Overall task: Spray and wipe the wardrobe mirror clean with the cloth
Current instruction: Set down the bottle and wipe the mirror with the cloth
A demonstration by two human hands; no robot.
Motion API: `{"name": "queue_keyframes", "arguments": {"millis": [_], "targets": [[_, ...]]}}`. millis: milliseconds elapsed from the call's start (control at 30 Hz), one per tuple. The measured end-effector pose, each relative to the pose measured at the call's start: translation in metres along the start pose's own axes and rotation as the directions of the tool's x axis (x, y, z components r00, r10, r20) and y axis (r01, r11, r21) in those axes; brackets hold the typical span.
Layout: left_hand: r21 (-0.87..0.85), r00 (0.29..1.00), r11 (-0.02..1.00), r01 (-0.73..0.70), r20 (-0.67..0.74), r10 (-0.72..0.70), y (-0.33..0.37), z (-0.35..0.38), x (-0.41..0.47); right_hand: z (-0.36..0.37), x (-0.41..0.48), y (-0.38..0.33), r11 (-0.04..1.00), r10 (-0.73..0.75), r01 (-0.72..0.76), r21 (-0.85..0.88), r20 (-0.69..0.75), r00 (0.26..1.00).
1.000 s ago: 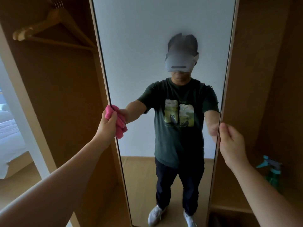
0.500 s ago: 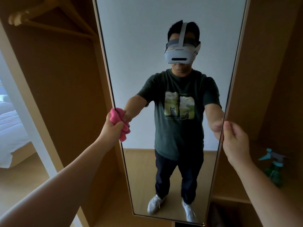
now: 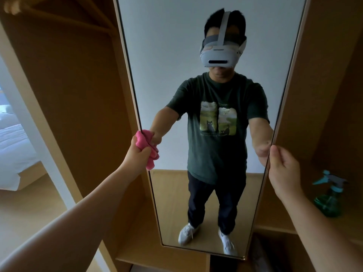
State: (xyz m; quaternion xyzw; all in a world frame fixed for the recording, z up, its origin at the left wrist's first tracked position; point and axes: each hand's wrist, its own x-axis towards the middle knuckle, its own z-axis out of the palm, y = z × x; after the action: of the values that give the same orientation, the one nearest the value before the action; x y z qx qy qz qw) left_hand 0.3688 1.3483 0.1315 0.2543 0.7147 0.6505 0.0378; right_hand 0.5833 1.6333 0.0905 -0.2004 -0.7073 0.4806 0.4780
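The tall wardrobe mirror [image 3: 169, 79] fills the middle of the head view, in a thin wooden frame. My left hand [image 3: 137, 155] grips a bunched pink cloth [image 3: 147, 148] and presses it against the mirror's left edge at mid height. My right hand [image 3: 284, 169] pinches the mirror's right edge at about the same height. A green spray bottle [image 3: 329, 197] with a teal trigger stands on a wardrobe shelf to the right, apart from both hands. The glass reflects a person in a dark green T-shirt.
Wooden wardrobe panels [image 3: 78, 95] flank the mirror on both sides. A wooden hanger [image 3: 64, 18] hangs at the upper left. A bed with white linen [image 3: 13, 146] lies beyond the wardrobe at the far left. The mirror's lower edge [image 3: 202, 252] sits above a low shelf.
My left hand with the cloth has slid down the mirror's left edge. The view has tilted down, so the mirror's bottom edge now shows. My right hand keeps its hold.
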Motion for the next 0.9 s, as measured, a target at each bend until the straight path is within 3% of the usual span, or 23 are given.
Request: {"name": "queue_keyframes", "arguments": {"millis": [167, 533, 900], "targets": [[0.055, 0.999, 0.997, -0.045, 0.002, 0.045, -0.008, 0.003, -0.004, 0.000, -0.004, 0.002, 1.000, -0.002, 0.002, -0.002, 0.001, 1.000], [0.117, 1.000, 0.993, 0.021, 0.006, -0.022, -0.037, 0.002, -0.006, -0.001, -0.015, 0.015, 0.998, 0.018, -0.017, -0.060, 0.013, 1.000], [0.201, 1.000, 0.980, 0.008, -0.021, -0.004, -0.058, 0.014, -0.023, -0.006, -0.037, 0.054, 0.984, 0.113, -0.097, -0.149, 0.107, 0.988]]}}
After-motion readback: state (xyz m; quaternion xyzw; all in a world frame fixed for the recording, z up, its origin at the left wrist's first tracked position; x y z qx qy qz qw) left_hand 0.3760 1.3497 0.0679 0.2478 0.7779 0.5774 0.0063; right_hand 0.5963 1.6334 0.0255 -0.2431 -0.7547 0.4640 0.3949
